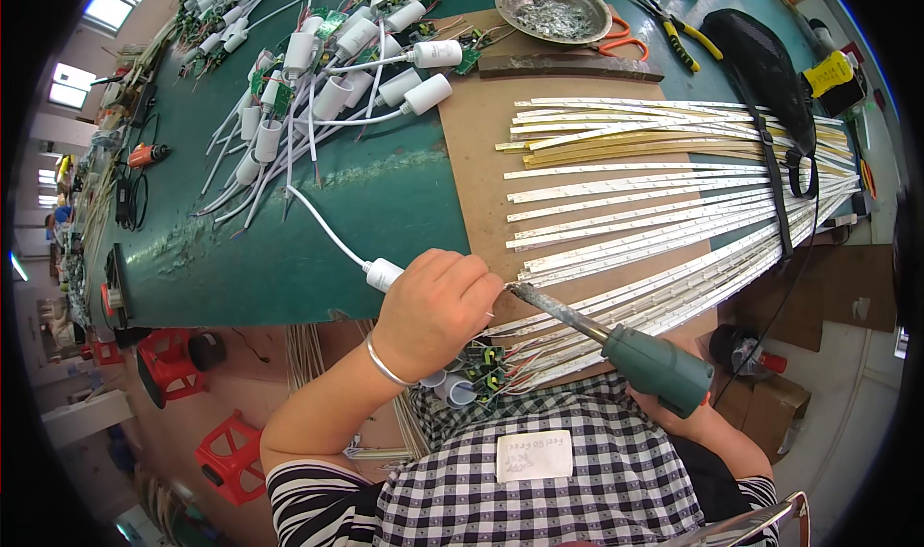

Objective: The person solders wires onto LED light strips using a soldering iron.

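My left hand [438,306] is closed with its fingertips pinched together, gripping a white lamp holder [382,274] whose white cable [327,222] runs back to the pile. Fingers hide most of that holder and whatever thin wire sits in the pinch. From the right, my right hand [664,407] grips a soldering iron [630,355] with a green handle. Its dark tip is right beside my left fingertips, at the ends of several white LED strips [606,244]. Below my hands, wired circuit boards [486,362] and white lamp holders lie against the checked apron.
A pile of white lamp holders with green boards [332,85] covers the back left. Behind the strips are a metal bowl of solder scraps [551,10], orange-handled scissors [626,42], pliers [674,32] and a wooden bar [568,68]. A black strap [773,186] crosses the strips. Red stools [229,456] stand left.
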A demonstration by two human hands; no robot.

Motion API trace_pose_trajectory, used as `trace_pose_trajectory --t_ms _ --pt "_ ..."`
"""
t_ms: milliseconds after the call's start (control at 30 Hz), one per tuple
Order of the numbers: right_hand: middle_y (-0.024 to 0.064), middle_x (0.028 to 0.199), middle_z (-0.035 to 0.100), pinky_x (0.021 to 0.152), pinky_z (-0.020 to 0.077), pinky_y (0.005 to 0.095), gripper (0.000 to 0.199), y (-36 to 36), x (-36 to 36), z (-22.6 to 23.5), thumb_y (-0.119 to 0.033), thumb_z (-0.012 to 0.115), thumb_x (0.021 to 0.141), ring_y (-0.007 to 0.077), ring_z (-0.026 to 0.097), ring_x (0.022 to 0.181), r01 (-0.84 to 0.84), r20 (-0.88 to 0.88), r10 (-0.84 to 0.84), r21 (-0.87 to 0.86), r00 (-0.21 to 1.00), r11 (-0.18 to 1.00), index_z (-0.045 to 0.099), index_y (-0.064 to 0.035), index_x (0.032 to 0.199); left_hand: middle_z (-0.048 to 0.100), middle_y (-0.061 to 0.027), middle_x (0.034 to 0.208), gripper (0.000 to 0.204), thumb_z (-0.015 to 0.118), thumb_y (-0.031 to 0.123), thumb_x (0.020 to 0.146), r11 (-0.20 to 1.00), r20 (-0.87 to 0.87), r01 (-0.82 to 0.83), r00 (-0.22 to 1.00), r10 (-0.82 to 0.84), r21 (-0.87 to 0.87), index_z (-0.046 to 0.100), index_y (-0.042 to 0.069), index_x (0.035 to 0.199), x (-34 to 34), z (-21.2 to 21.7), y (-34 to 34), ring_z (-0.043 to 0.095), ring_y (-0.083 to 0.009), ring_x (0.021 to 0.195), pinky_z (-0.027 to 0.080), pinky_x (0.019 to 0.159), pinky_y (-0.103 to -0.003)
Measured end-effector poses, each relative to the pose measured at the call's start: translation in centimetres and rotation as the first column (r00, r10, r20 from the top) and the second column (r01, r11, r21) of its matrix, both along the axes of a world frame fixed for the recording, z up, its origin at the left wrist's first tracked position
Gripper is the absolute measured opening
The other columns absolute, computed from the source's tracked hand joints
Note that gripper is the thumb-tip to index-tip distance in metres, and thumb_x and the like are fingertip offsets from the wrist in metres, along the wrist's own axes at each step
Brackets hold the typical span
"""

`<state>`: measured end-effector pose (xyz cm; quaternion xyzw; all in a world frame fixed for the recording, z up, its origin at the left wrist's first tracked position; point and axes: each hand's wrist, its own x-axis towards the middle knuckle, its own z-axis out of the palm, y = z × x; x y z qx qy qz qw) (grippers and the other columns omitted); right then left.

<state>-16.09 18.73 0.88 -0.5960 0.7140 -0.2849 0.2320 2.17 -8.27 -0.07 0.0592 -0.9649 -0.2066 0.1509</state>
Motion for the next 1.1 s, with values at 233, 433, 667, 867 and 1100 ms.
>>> trace_pose_trajectory --t_ms 233,433,667,867,1100 --pt "0.0113 0.105 0.06 0.08 0.0492 0.0347 0.036 -0.3 0.0 0.0 -0.013 0.077 0.071 0.026 0.062 0.09 -0.029 -0.064 0.025 -0.062 0.998 0.998 0.064 -0.0052 0.104 0.057 -0.0072 0.085 0.023 0.069 0.003 0.065 1.0 0.021 -0.005 1.0 0.005 -0.005 0.061 0.005 0.086 -0.3 0.0 0.1 0.057 -0.0257 0.076 0.047 0.071 -0.037" --pt "0.0107 0.107 0.06 0.084 0.0479 0.0353 0.035 1.2 0.0 -0.3 -0.015 0.074 0.074 0.0261 0.06 0.096 0.068 0.21 -0.103 0.169 0.972 0.983 0.064 -0.0061 0.106 0.056 -0.0072 0.083 0.021 0.069 0.004 0.066 1.0 0.033 -0.003 0.999 0.003 -0.001 0.06 0.005 0.085 -0.4 0.3 0.0 0.056 -0.0257 0.074 0.046 0.069 -0.037" --pt "0.0063 0.086 0.065 0.082 0.0444 0.0311 0.031 0.8 -0.8 0.8 -0.013 0.057 0.088 0.0161 0.065 0.074 -0.032 0.007 0.032 0.008 0.999 0.999 0.05 0.0006 0.115 0.057 -0.0033 0.081 0.017 0.07 0.008 0.067 0.996 0.059 -0.029 0.998 0.034 -0.086 0.062 0.009 0.082 -0.5 0.7 0.0 0.056 -0.0216 0.075 0.043 0.07 -0.035" --pt "0.0061 0.088 0.065 0.085 0.0422 0.032 0.028 2.3 0.1 -0.4 -0.013 0.057 0.087 0.0152 0.065 0.075 0.185 0.173 -0.187 0.028 0.967 0.982 0.053 -0.0005 0.112 0.057 -0.0019 0.081 0.016 0.07 0.009 0.068 0.989 0.076 -0.057 0.995 0.068 -0.133 0.062 0.011 0.082 -0.5 1.0 0.4 0.056 -0.0202 0.078 0.039 0.079 -0.036" --pt "0.0118 0.113 0.058 0.085 0.0465 0.034 0.036 2.4 0.0 -1.3 -0.01 0.075 0.073 0.0272 0.057 0.1 0.14 0.101 -0.142 0.03 0.985 0.99 0.065 -0.0058 0.108 0.057 -0.0013 0.082 0.017 0.071 0.009 0.068 0.987 0.059 -0.082 0.994 0.091 -0.138 0.062 0.012 0.082 -0.5 1.1 0.5 0.055 -0.0199 0.08 0.038 0.08 -0.036"
